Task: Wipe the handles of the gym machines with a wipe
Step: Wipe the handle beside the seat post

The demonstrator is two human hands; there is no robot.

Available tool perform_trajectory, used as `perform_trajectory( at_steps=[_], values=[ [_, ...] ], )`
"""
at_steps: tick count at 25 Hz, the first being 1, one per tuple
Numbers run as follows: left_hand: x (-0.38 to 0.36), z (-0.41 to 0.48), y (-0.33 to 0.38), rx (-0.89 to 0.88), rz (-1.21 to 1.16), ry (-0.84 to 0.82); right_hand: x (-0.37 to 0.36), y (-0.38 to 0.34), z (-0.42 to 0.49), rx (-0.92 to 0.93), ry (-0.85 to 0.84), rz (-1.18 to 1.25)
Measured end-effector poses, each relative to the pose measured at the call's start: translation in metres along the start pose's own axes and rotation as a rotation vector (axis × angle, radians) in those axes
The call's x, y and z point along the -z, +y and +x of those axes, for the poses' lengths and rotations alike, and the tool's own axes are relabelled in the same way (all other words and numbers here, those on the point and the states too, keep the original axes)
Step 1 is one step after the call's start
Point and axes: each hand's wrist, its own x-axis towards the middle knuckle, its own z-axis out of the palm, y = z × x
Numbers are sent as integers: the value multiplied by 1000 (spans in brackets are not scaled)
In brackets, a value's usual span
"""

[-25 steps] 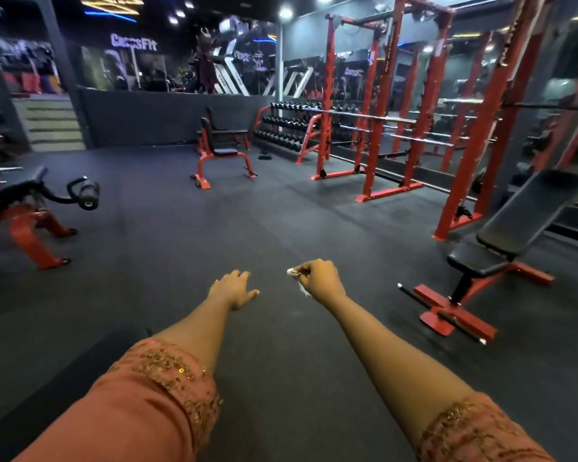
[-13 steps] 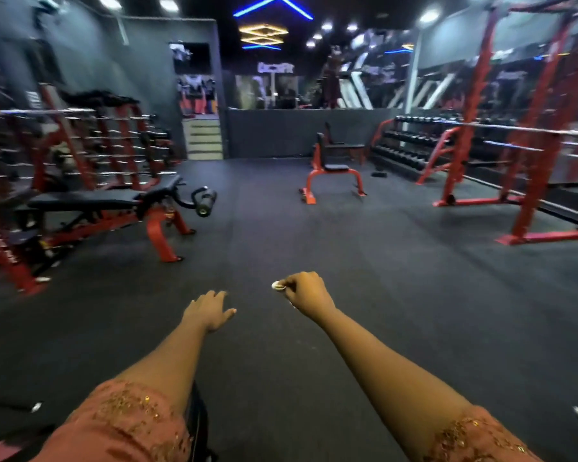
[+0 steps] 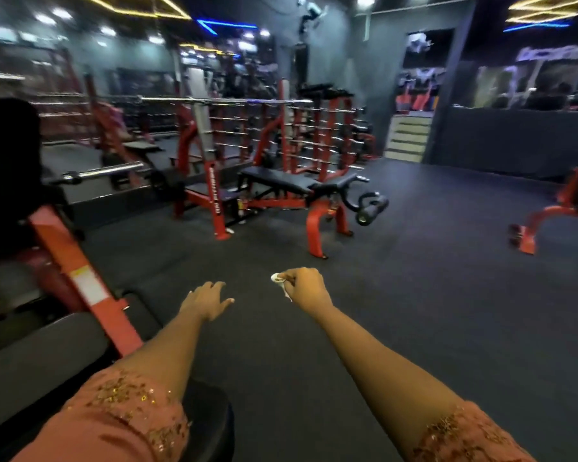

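Right hand (image 3: 306, 287) pinches the wipe (image 3: 278, 279), left hand (image 3: 206, 300) loose and empty
The small white wipe looks soft and light, best kept bunched at the fingertips; beyond stands a red bench (image 3: 291, 182), its handles perhaps too blurred to pick out

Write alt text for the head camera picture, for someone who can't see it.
The person's right hand pinches a small white wipe out in front, while the left hand is open and empty, both above a dark gym floor. A red and black bench stands ahead, with racks of bars behind it.
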Motion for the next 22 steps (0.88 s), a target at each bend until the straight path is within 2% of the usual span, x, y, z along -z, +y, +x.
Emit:
perform_trajectory(
  at_steps=[8, 14, 18, 22],
  values=[
    [28, 141, -67, 351, -65, 103, -67, 0, 219, 214, -220, 82],
    [40, 214, -107, 570, -73, 167, -120, -9, 340, 354, -399, 172],
    [34, 283, -130, 697, -149, 199, -157, -12, 437, 517, -500, 200],
    [30, 342, -150, 860, -234, 215, -195, -21, 527, 594, -622, 176]
  ],
)
